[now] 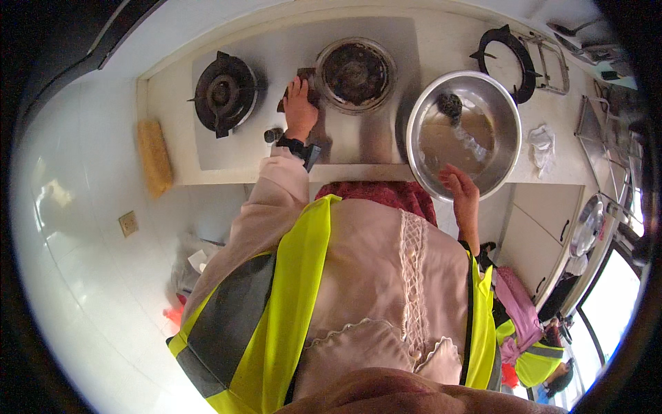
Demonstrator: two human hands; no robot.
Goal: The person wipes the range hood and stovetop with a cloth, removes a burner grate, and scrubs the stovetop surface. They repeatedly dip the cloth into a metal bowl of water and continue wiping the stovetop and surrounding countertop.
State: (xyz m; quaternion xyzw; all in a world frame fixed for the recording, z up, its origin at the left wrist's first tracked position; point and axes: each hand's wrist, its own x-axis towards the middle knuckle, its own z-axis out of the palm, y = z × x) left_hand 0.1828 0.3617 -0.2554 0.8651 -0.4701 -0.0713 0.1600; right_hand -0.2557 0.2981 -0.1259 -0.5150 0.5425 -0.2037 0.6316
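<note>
My left hand (pixel 300 111) presses down on a dark brown cloth (pixel 306 73) that lies on the steel gas cooktop (pixel 289 41) between its two burners. The left burner (pixel 221 94) carries its black pan support. No support stands on the right burner (pixel 356 72), whose inside is brown and stained. My right hand (pixel 462 189) is at the near rim of a steel basin (pixel 514 134), with its fingers over the inside and nothing seen in them. Murky brown water (pixel 439 142) stands in the basin, along with a dark scouring pad (pixel 450 105).
A loose black pan support (pixel 528 77) and a metal rack (pixel 556 64) are behind the basin. A crumpled white cloth (pixel 541 147) lies to its right. A yellow-brown towel (pixel 154 158) hangs over the counter's left end. At lower right another person (pixel 538 362) wears a yellow vest.
</note>
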